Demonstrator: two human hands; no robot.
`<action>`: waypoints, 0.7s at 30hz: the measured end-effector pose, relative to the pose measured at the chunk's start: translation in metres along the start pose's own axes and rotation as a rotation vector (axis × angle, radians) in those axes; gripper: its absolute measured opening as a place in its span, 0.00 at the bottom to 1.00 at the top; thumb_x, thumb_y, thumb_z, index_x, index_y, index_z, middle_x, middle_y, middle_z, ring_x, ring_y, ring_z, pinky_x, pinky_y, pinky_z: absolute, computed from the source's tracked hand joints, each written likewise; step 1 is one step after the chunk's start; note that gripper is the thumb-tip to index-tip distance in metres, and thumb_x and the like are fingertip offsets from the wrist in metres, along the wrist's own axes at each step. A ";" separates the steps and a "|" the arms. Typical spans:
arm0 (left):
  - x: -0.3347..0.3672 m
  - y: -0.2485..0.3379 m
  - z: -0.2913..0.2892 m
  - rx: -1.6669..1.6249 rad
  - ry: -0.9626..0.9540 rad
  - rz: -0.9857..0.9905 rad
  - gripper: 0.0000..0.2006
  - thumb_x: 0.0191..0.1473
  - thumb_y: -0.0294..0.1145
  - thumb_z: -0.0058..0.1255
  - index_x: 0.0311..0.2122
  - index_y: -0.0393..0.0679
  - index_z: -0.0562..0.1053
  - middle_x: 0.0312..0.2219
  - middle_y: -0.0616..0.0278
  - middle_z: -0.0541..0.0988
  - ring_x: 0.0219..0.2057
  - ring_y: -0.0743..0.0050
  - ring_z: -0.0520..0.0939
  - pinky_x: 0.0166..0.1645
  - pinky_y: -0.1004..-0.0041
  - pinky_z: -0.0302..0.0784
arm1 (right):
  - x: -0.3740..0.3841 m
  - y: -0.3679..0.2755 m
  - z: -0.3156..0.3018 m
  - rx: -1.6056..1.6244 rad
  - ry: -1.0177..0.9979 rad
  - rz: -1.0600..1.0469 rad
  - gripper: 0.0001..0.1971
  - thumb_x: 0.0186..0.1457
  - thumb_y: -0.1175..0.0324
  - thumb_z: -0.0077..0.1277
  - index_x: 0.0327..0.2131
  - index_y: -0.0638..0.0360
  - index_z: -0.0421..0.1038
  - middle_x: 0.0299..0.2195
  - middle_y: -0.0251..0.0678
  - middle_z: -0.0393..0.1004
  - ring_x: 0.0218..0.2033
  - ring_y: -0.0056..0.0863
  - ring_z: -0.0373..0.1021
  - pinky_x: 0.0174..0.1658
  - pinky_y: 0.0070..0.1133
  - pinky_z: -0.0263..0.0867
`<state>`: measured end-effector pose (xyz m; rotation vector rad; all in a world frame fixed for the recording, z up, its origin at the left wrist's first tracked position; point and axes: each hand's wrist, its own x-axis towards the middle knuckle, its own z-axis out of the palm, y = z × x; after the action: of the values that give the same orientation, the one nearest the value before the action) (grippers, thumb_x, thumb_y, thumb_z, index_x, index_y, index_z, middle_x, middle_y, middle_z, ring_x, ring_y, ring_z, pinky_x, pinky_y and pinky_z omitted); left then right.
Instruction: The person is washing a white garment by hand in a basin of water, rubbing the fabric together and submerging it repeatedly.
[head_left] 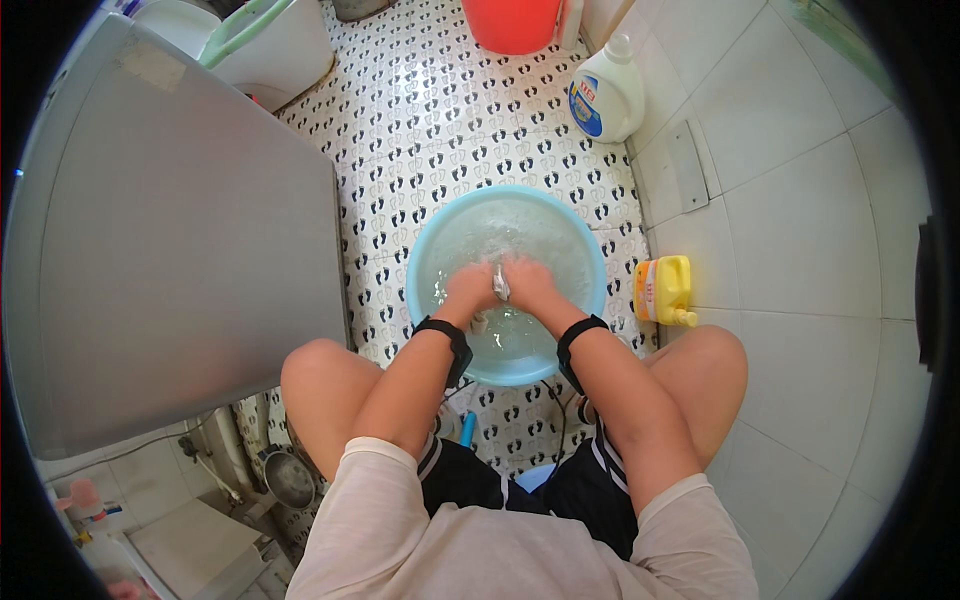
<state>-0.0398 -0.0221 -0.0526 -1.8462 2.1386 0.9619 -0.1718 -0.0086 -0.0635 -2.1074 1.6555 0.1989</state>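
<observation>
A light blue round basin (414,262) of cloudy water stands on the floor between my knees. Over the water, near its middle, my left hand (470,284) and my right hand (529,280) are brought together with the fingers closed. A small wet whitish piece of cloth (501,283) is squeezed between them, and part of it shows in the gap. The far fingertips blur into the water, so the cloth's full shape is hidden. Each forearm wears a black band above the wrist.
A large grey appliance (190,240) fills the left side. Right of the basin, a yellow bottle (664,288) stands by the tiled wall (790,260). Farther off are a white jug (608,92) and a red bucket (511,22). Footprint patterns cover the floor (400,130).
</observation>
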 end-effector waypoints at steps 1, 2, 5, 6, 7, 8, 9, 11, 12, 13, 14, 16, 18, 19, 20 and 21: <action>-0.004 0.001 -0.010 -0.001 0.005 0.006 0.18 0.39 0.48 0.58 0.30 0.43 0.79 0.35 0.52 0.81 0.40 0.53 0.80 0.42 0.60 0.77 | -0.007 0.000 -0.008 0.110 0.154 0.021 0.21 0.46 0.64 0.55 0.46 0.52 0.69 0.40 0.43 0.73 0.41 0.40 0.73 0.38 0.33 0.71; -0.009 -0.001 -0.021 0.008 -0.064 0.031 0.23 0.35 0.51 0.62 0.31 0.41 0.78 0.35 0.51 0.80 0.39 0.53 0.80 0.42 0.60 0.76 | -0.013 0.001 -0.015 0.105 0.160 0.023 0.21 0.46 0.64 0.55 0.46 0.52 0.69 0.40 0.43 0.73 0.41 0.40 0.73 0.38 0.33 0.71; -0.012 -0.004 -0.042 0.018 -0.168 0.072 0.33 0.27 0.58 0.66 0.35 0.38 0.77 0.35 0.48 0.80 0.37 0.53 0.81 0.42 0.61 0.76 | -0.023 0.005 -0.030 0.109 0.225 0.042 0.30 0.40 0.66 0.61 0.50 0.52 0.62 0.45 0.47 0.62 0.46 0.46 0.65 0.40 0.37 0.70; -0.012 -0.004 -0.047 0.016 -0.215 0.085 0.39 0.24 0.61 0.68 0.38 0.36 0.77 0.35 0.47 0.80 0.37 0.53 0.81 0.41 0.62 0.76 | -0.025 0.006 -0.035 0.121 0.219 0.030 0.31 0.37 0.66 0.63 0.48 0.52 0.62 0.46 0.46 0.60 0.47 0.47 0.63 0.41 0.39 0.70; -0.014 -0.004 -0.052 0.017 -0.207 0.089 0.39 0.24 0.61 0.68 0.38 0.36 0.77 0.35 0.47 0.80 0.37 0.53 0.81 0.41 0.62 0.76 | -0.026 0.007 -0.039 0.134 0.214 0.017 0.32 0.34 0.66 0.66 0.46 0.52 0.63 0.46 0.45 0.58 0.48 0.48 0.60 0.41 0.40 0.69; -0.016 -0.005 -0.057 -0.019 -0.239 0.127 0.40 0.25 0.63 0.66 0.39 0.36 0.76 0.34 0.46 0.80 0.36 0.53 0.81 0.41 0.62 0.75 | -0.027 0.007 -0.044 0.130 0.222 0.017 0.32 0.34 0.66 0.66 0.46 0.52 0.63 0.46 0.45 0.58 0.48 0.48 0.60 0.41 0.40 0.69; -0.018 -0.007 -0.060 -0.056 -0.273 0.164 0.42 0.27 0.65 0.65 0.41 0.36 0.76 0.34 0.45 0.80 0.35 0.52 0.81 0.41 0.62 0.75 | -0.030 0.005 -0.053 0.108 0.166 0.022 0.34 0.32 0.64 0.68 0.47 0.53 0.62 0.47 0.44 0.58 0.48 0.48 0.60 0.42 0.41 0.69; -0.023 -0.009 -0.065 -0.131 -0.251 0.185 0.41 0.31 0.66 0.62 0.41 0.36 0.76 0.35 0.45 0.79 0.36 0.52 0.80 0.42 0.62 0.74 | -0.036 0.002 -0.063 0.084 0.117 0.026 0.37 0.30 0.62 0.69 0.47 0.54 0.62 0.47 0.44 0.59 0.49 0.48 0.60 0.43 0.43 0.68; -0.024 -0.010 -0.066 -0.208 -0.237 0.206 0.39 0.35 0.67 0.59 0.41 0.37 0.76 0.36 0.46 0.78 0.37 0.52 0.79 0.44 0.63 0.73 | -0.038 0.003 -0.066 0.072 0.079 0.008 0.39 0.27 0.59 0.71 0.45 0.56 0.61 0.47 0.45 0.59 0.49 0.48 0.60 0.44 0.42 0.67; -0.026 -0.010 -0.065 -0.206 -0.230 0.209 0.39 0.35 0.67 0.59 0.41 0.37 0.76 0.36 0.46 0.78 0.37 0.52 0.79 0.44 0.63 0.73 | -0.041 0.005 -0.069 0.059 0.042 -0.010 0.41 0.25 0.57 0.72 0.44 0.58 0.59 0.46 0.46 0.59 0.49 0.49 0.60 0.44 0.41 0.67; -0.029 -0.011 -0.063 -0.178 -0.116 0.251 0.36 0.41 0.65 0.55 0.41 0.37 0.75 0.37 0.46 0.77 0.39 0.53 0.77 0.45 0.63 0.72 | -0.042 0.008 -0.070 0.056 0.049 -0.011 0.41 0.25 0.57 0.72 0.44 0.58 0.59 0.46 0.46 0.59 0.49 0.49 0.60 0.44 0.41 0.67; -0.028 -0.018 -0.061 -0.149 0.010 0.290 0.33 0.47 0.63 0.51 0.41 0.37 0.75 0.38 0.46 0.76 0.40 0.54 0.76 0.47 0.64 0.70 | -0.040 0.014 -0.073 0.167 0.034 -0.117 0.41 0.25 0.54 0.72 0.43 0.58 0.59 0.45 0.45 0.62 0.49 0.47 0.60 0.45 0.39 0.65; -0.026 -0.020 -0.066 -0.320 0.016 0.316 0.26 0.54 0.54 0.48 0.42 0.37 0.74 0.40 0.47 0.73 0.42 0.56 0.73 0.49 0.65 0.68 | -0.037 0.020 -0.079 0.257 -0.004 -0.174 0.39 0.27 0.53 0.71 0.42 0.58 0.59 0.43 0.46 0.64 0.48 0.46 0.61 0.44 0.37 0.65; -0.028 -0.017 -0.067 -0.320 0.020 0.320 0.26 0.54 0.54 0.48 0.42 0.37 0.74 0.40 0.47 0.73 0.42 0.56 0.73 0.49 0.65 0.68 | -0.037 0.022 -0.082 0.351 -0.049 -0.226 0.38 0.29 0.53 0.70 0.41 0.59 0.58 0.41 0.47 0.66 0.47 0.45 0.63 0.43 0.35 0.65; -0.032 -0.014 -0.067 -0.355 0.113 0.352 0.24 0.55 0.51 0.48 0.42 0.37 0.73 0.38 0.47 0.74 0.40 0.57 0.74 0.48 0.65 0.69 | -0.038 0.024 -0.084 0.347 -0.045 -0.226 0.38 0.29 0.53 0.70 0.41 0.59 0.58 0.41 0.47 0.66 0.47 0.45 0.63 0.43 0.35 0.65; -0.038 -0.008 -0.070 -0.390 0.204 0.385 0.22 0.56 0.48 0.47 0.42 0.37 0.72 0.37 0.48 0.74 0.39 0.57 0.75 0.46 0.65 0.70 | -0.039 0.027 -0.086 0.424 0.008 -0.248 0.36 0.31 0.53 0.69 0.40 0.59 0.58 0.38 0.47 0.67 0.43 0.45 0.65 0.41 0.33 0.65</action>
<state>-0.0038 -0.0294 0.0189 -1.7845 2.6532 1.4127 -0.2217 -0.0162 0.0205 -1.9557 1.2842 -0.2206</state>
